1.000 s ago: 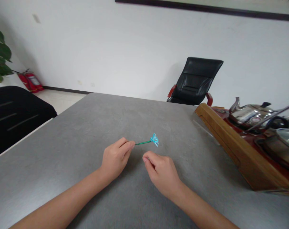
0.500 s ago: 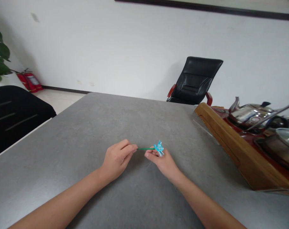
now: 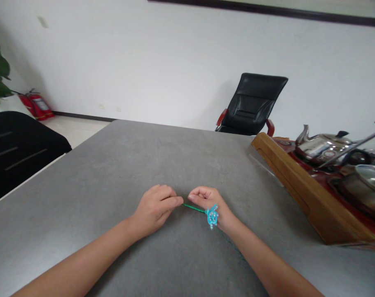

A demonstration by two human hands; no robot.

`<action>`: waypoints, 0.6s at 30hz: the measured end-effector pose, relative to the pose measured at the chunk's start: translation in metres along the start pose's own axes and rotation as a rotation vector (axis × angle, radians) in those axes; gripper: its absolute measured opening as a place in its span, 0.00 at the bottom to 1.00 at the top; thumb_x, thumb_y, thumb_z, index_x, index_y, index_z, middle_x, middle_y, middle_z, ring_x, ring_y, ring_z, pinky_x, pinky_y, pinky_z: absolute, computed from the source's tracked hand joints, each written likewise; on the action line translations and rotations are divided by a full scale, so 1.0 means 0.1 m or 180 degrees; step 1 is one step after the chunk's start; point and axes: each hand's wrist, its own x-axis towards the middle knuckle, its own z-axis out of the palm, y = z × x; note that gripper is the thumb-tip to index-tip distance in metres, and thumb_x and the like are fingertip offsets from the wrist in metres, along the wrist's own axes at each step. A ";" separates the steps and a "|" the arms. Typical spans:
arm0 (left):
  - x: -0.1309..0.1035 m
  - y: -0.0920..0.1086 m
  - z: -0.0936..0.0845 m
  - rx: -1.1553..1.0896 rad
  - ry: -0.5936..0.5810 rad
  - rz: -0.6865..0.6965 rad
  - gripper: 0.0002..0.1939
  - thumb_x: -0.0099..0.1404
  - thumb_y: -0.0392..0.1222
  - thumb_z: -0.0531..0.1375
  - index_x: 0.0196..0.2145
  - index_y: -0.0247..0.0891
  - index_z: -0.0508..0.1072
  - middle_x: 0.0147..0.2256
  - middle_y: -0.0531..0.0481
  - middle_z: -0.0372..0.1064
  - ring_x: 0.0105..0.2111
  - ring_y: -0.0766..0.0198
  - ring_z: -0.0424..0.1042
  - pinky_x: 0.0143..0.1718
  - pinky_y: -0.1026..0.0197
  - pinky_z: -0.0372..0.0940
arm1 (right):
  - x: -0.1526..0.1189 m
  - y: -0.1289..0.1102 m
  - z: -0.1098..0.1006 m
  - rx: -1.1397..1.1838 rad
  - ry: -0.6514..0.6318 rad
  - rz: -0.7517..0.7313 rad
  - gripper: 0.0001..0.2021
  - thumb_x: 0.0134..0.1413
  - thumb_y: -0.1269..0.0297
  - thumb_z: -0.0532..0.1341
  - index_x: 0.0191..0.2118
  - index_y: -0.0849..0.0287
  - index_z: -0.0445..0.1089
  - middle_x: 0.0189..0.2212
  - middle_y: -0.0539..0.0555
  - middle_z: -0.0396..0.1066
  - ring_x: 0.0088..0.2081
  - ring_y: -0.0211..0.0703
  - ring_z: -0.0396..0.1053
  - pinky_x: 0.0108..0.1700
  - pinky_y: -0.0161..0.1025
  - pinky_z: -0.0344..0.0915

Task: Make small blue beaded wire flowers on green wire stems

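A small artificial flower (image 3: 212, 216) of light blue loops with clear beads sits at the end of a thin green stem (image 3: 194, 208). My left hand (image 3: 158, 206) pinches the stem's other end between thumb and forefinger, above the grey table. Close by on the right, my right hand (image 3: 210, 202) has its fingers curled and its thumb near the forefinger; what they hold, if anything, is too small to tell. The flower head lies in front of the right hand near the wrist. A fine dark green thread (image 3: 233, 244) trails below the right wrist.
A wooden tea tray (image 3: 286, 185) stands along the right side of the grey table (image 3: 138, 152), carrying a steel kettle (image 3: 322, 147) and a steel pot (image 3: 363, 187). A black chair (image 3: 254, 103) is behind the table; another dark chair (image 3: 23, 144) stands left.
The flower head has swung down and toward me, so the stem now slopes downward to the right. My right hand's fingers have moved off the stem near the flower. The left hand keeps its pinch.
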 end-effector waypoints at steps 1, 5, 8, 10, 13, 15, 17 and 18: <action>0.00 0.00 0.00 0.0003 -0.0013 0.0013 0.11 0.68 0.33 0.49 0.40 0.39 0.71 0.31 0.49 0.68 0.31 0.64 0.64 0.33 0.61 0.54 | 0.00 -0.01 0.00 0.0004 0.0025 -0.0012 0.16 0.41 0.51 0.65 0.25 0.61 0.70 0.17 0.44 0.57 0.20 0.32 0.51 0.23 0.32 0.48; -0.01 0.00 0.01 0.0064 -0.0046 0.0056 0.12 0.68 0.33 0.49 0.40 0.40 0.71 0.31 0.50 0.68 0.30 0.65 0.63 0.32 0.60 0.53 | 0.00 -0.04 -0.03 -0.0027 0.0086 -0.0037 0.14 0.41 0.53 0.66 0.25 0.60 0.70 0.18 0.45 0.59 0.22 0.33 0.54 0.26 0.33 0.50; -0.01 0.01 0.01 0.0128 -0.0100 0.0116 0.12 0.69 0.33 0.49 0.40 0.40 0.71 0.31 0.50 0.68 0.30 0.65 0.63 0.32 0.60 0.53 | -0.01 -0.07 -0.04 -0.0043 0.0095 -0.0001 0.14 0.40 0.52 0.66 0.25 0.60 0.70 0.18 0.45 0.58 0.22 0.33 0.53 0.25 0.33 0.49; 0.00 0.01 0.00 0.0176 -0.0162 0.0152 0.12 0.69 0.34 0.48 0.39 0.40 0.71 0.30 0.50 0.68 0.30 0.65 0.63 0.32 0.60 0.53 | -0.02 -0.10 -0.05 -0.0011 0.0116 0.0007 0.15 0.40 0.51 0.66 0.25 0.60 0.70 0.17 0.44 0.57 0.21 0.33 0.51 0.25 0.33 0.47; 0.02 0.02 0.00 0.0249 -0.0234 0.0187 0.13 0.69 0.33 0.47 0.39 0.39 0.71 0.30 0.50 0.68 0.29 0.64 0.63 0.31 0.60 0.52 | -0.03 -0.17 -0.06 -0.0013 0.0123 0.0030 0.15 0.41 0.52 0.66 0.25 0.60 0.70 0.16 0.43 0.54 0.20 0.32 0.48 0.23 0.33 0.45; 0.02 0.02 0.00 0.0284 -0.0268 0.0214 0.13 0.69 0.33 0.47 0.39 0.40 0.71 0.30 0.50 0.67 0.29 0.64 0.62 0.31 0.60 0.51 | -0.05 -0.22 -0.08 -0.0068 0.0111 0.0036 0.14 0.42 0.53 0.65 0.26 0.60 0.70 0.15 0.43 0.53 0.19 0.32 0.47 0.23 0.33 0.45; 0.02 0.01 0.01 0.0328 -0.0292 0.0249 0.13 0.69 0.33 0.47 0.39 0.40 0.70 0.30 0.51 0.67 0.29 0.65 0.62 0.31 0.60 0.50 | -0.06 -0.26 -0.11 -0.0125 0.0085 -0.0012 0.13 0.43 0.54 0.64 0.26 0.60 0.70 0.16 0.44 0.54 0.20 0.32 0.48 0.24 0.33 0.46; 0.02 0.01 0.02 0.0351 -0.0295 0.0266 0.13 0.69 0.33 0.47 0.39 0.40 0.70 0.30 0.51 0.67 0.29 0.65 0.61 0.30 0.60 0.50 | -0.06 -0.28 -0.12 -0.0153 0.0077 -0.0067 0.12 0.44 0.55 0.64 0.26 0.60 0.70 0.17 0.44 0.56 0.21 0.32 0.49 0.24 0.33 0.47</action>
